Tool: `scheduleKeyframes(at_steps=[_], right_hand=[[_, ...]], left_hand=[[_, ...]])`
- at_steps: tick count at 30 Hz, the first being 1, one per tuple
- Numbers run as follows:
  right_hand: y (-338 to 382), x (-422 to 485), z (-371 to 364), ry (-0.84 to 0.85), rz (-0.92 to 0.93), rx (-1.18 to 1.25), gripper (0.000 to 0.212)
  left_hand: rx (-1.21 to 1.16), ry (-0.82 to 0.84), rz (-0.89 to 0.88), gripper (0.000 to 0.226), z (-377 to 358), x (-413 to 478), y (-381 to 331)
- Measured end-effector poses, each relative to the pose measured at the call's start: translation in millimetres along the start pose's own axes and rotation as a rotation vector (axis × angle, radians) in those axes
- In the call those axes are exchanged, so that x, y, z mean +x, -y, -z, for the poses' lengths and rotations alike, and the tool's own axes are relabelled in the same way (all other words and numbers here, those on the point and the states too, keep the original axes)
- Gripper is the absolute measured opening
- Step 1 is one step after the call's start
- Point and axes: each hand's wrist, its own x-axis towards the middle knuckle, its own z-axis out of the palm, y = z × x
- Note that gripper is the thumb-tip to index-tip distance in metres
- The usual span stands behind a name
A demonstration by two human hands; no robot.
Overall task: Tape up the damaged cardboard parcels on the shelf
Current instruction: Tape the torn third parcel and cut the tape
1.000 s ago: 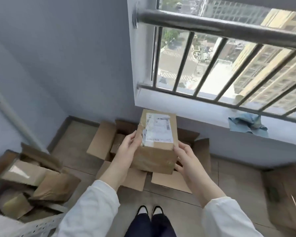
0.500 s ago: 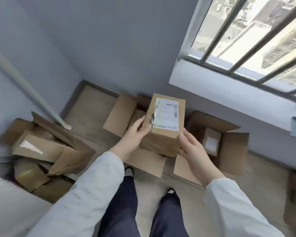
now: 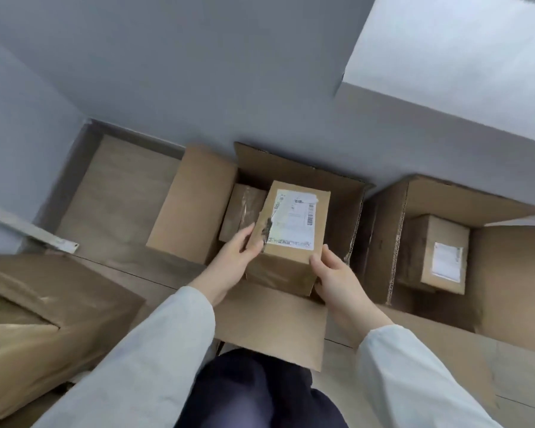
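Crushed cartons (image 3: 44, 304) on the floor, far left. Left hand (image 3: 233, 257): grip curled round left edge of parcel (image 3: 294, 239), torn label up, over open carton (image 3: 195, 202). Right hand (image 3: 334, 274): grip clasping the parcel's near right corner. Further right, second carton (image 3: 460, 199) holds a small labelled box (image 3: 436, 251).

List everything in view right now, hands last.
held parcel: one, brown with white label, at the middle carton's mouth.
taped parcel: one, brown, inside middle carton, left of held parcel.
middle carton: one, brown, open, centre.
right carton: one, brown, open, beside it.
right parcel: one, brown with white label, inside right carton.
crumpled cardboard: pile, brown, far left.
left hand: one, grips held parcel's left side.
right hand: one, grips its right side.
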Motion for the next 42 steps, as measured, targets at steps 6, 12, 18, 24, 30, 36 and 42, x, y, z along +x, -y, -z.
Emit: scheduleKeyframes(at_steps=[6,12,18,24,30,36,42], right_hand=[[-71,120,12,-0.097,-0.052,0.115,0.056],[-113,193,18,-0.236,-0.093,0.332,0.052],[-144,232,18,-0.333,-0.090,0.426,0.047],[-156,257,19,-0.358,-0.068,0.437,0.048],[-161,272,25,-0.342,-0.040,0.385,0.050],[-147,268,25,-0.351,-0.075,0.282,0.060],[-80,157,10,-0.377,-0.003,0.210,0.061]], left_hand=[[-0.001,-0.031,0.019,0.057,-14,106,86],[0.044,0.000,0.059,0.064,-29,188,143],[0.083,-0.003,0.073,0.062,-35,229,171],[0.122,-0.066,0.083,0.064,-38,253,179],[0.144,-0.074,0.075,0.064,-41,267,179],[0.162,-0.092,0.120,0.067,-43,267,167],[0.060,-0.182,0.097,0.056,-55,163,89]])
